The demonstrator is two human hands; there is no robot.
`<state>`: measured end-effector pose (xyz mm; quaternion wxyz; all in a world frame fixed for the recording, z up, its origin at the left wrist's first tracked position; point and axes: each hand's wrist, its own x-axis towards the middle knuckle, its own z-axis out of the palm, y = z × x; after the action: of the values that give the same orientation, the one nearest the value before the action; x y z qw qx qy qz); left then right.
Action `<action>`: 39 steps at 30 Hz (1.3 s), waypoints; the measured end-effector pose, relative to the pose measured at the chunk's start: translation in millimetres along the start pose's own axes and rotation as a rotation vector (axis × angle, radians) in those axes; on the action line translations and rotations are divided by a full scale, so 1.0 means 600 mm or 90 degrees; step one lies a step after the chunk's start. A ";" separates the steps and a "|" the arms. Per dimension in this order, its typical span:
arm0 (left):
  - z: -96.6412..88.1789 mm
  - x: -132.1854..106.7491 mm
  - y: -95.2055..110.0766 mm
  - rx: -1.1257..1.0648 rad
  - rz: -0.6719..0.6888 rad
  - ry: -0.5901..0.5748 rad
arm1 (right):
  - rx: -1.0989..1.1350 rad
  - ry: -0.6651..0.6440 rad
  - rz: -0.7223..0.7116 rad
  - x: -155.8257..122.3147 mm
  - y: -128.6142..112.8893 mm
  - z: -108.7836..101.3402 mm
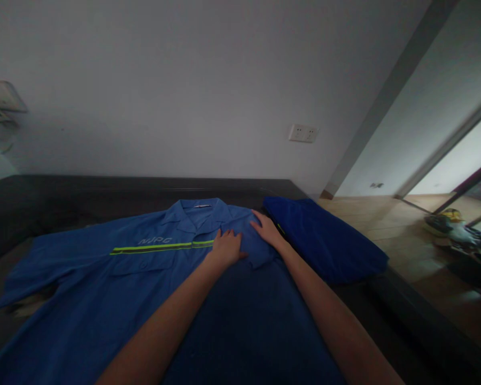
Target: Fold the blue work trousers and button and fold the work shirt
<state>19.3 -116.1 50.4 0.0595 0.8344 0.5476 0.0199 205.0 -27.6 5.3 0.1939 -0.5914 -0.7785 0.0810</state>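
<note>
A blue shirt [140,280] lies spread across the dark surface [240,186], collar at the far side, its right part turned inward. The left hand [226,246] rests palm down on it, fingers loosely spread — the right hand [265,227], also wide, touches the right edge. A darker blue cloth [328,240] lies just right.

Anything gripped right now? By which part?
No clear hold. The left hand lies spread on the striped blue shirt at the chest; the right hand touches its shoulder side, where a pinch can't be told.
</note>
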 end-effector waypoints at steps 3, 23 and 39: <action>-0.004 0.002 0.016 -0.001 0.032 0.027 | -0.018 0.051 0.069 0.030 0.018 -0.020; 0.080 -0.016 0.111 -0.129 0.228 0.061 | -0.067 -0.120 0.138 0.132 0.026 -0.012; 0.082 -0.009 0.111 -0.128 0.175 0.217 | -0.229 -0.048 0.184 0.043 -0.028 -0.022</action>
<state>82.9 -151.2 9.8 0.0457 0.8753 0.4265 0.2231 189.6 -9.1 28.8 0.0428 -0.7184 -0.6942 -0.0099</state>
